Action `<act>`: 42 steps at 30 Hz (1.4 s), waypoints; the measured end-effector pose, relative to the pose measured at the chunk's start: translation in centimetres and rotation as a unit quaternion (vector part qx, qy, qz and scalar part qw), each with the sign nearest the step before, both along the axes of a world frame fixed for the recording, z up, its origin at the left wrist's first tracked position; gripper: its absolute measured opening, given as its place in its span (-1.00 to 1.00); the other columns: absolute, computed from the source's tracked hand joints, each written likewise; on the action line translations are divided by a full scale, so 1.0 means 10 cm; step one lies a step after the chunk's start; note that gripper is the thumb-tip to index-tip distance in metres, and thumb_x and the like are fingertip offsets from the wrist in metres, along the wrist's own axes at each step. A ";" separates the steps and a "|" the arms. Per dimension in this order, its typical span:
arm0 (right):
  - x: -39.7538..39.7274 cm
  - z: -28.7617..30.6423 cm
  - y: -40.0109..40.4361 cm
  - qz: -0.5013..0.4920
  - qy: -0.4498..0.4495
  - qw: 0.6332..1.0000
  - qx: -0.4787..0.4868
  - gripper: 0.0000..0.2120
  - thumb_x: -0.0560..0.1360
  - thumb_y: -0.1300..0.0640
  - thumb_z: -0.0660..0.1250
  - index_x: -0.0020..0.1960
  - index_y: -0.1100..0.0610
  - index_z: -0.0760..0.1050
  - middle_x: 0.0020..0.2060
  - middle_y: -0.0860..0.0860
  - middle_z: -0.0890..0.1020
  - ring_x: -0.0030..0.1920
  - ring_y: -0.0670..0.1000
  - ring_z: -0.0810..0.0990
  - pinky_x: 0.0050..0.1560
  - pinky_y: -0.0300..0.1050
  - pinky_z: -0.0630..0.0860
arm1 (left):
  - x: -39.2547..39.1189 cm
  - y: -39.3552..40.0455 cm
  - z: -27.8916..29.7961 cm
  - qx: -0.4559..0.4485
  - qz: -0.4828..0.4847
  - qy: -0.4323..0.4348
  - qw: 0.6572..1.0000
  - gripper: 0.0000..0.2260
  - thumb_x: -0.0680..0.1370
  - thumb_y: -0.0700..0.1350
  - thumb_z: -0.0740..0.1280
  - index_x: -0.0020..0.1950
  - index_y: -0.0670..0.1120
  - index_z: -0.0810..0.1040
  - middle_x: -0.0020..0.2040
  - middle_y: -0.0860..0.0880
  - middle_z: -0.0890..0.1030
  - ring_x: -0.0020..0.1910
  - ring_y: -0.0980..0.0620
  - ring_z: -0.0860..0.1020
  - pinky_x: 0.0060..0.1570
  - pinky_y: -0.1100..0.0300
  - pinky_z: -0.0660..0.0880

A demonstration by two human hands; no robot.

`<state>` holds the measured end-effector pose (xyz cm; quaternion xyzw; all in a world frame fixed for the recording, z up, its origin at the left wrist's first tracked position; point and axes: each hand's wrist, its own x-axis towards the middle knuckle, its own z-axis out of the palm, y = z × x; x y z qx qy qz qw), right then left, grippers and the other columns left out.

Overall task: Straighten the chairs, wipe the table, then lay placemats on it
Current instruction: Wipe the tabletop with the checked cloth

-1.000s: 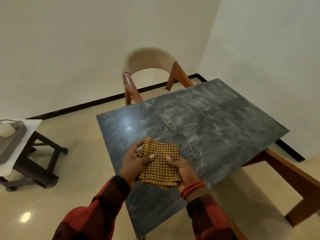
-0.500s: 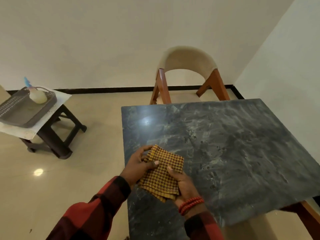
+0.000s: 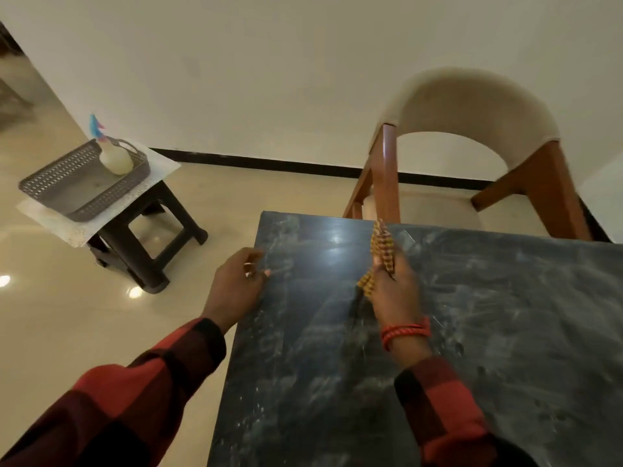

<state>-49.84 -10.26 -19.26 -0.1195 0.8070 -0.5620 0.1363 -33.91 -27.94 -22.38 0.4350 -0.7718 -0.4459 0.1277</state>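
Note:
A dark marble table [image 3: 472, 332], streaked with dusty smears, fills the lower right. My right hand [image 3: 394, 291] grips a folded yellow checked cloth [image 3: 381, 247] above the table's far left part; the cloth stands edge-on and looks blurred. My left hand [image 3: 236, 284] hovers at the table's left edge with loosely curled fingers and holds nothing. A chair [image 3: 472, 129] with a beige curved back and brown wooden legs stands at the table's far end.
On the left a dark plastic stool [image 3: 145, 237] carries a white mat and a grey perforated basket [image 3: 84, 183] with a pale spray bottle [image 3: 114, 156] in it. Glossy beige floor lies between the stool and the table. White walls close off the back.
My left hand has let go of the cloth and moved to the table's left edge. My right hand has carried the cloth forward toward the chair. The view has swung left.

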 end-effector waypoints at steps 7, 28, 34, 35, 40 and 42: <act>-0.11 -0.78 -1.00 0.317 0.265 0.842 0.347 -0.36 0.62 0.04 0.14 0.62 -0.14 -0.04 0.63 0.04 0.01 0.61 0.22 -0.08 0.54 0.36 -0.19 | -0.59 -0.38 -0.22 -0.162 -0.056 -0.042 0.984 -0.61 0.65 -0.17 0.27 0.49 -0.06 0.40 0.43 -0.06 0.46 0.35 -0.03 0.46 0.27 0.14 0.36; -0.04 -0.97 -2.03 0.321 0.300 0.833 0.337 -0.35 0.55 -0.40 -0.09 0.58 -0.22 0.03 0.61 0.07 0.04 0.58 0.22 -0.04 0.46 0.36 -0.15 | -0.60 -0.67 -0.52 0.115 0.127 0.140 0.975 -0.60 0.71 0.17 0.04 0.36 -0.06 0.44 0.14 0.01 0.58 0.10 0.11 0.58 -0.02 0.19 0.54; -0.14 -1.07 -1.85 0.289 0.341 0.810 0.379 -0.35 0.55 -0.42 -0.22 0.60 -0.24 -0.02 0.63 0.06 -0.03 0.59 0.29 -0.14 0.41 0.50 -0.29 | -0.59 -0.64 -0.58 0.057 0.093 0.102 0.989 -0.71 0.72 0.02 0.12 0.20 -0.07 0.58 0.04 -0.07 0.64 -0.03 0.05 0.60 -0.10 0.13 0.55; -0.19 -1.07 -1.79 0.280 0.332 0.816 0.382 -0.36 0.56 -0.41 -0.21 0.59 -0.26 -0.03 0.63 0.05 -0.03 0.59 0.29 -0.14 0.40 0.51 -0.29 | -0.58 -0.65 -0.60 0.034 0.096 0.093 0.990 -0.73 0.71 0.00 0.15 0.25 -0.04 0.59 0.13 -0.06 0.64 0.06 0.03 0.60 0.04 0.06 0.58; -0.68 -1.08 -1.27 0.220 0.303 0.832 0.410 -0.43 0.58 -0.37 -0.16 0.57 -0.32 -0.07 0.63 0.02 0.01 0.59 0.28 -0.09 0.41 0.51 -0.26 | -0.62 -0.61 -0.57 -0.004 0.126 0.089 0.988 -0.67 0.70 -0.07 0.19 0.46 -0.06 0.47 0.36 -0.03 0.55 0.31 0.01 0.50 0.37 -0.05 0.44; -0.93 -1.09 -0.95 0.192 0.297 0.833 0.426 -0.43 0.57 -0.37 -0.18 0.56 -0.33 -0.08 0.63 0.02 0.01 0.59 0.28 -0.07 0.43 0.52 -0.23 | -0.61 -0.58 -0.57 0.011 0.128 0.096 0.987 -0.68 0.71 -0.07 0.19 0.45 -0.05 0.48 0.32 -0.01 0.57 0.28 0.02 0.51 0.36 -0.03 0.45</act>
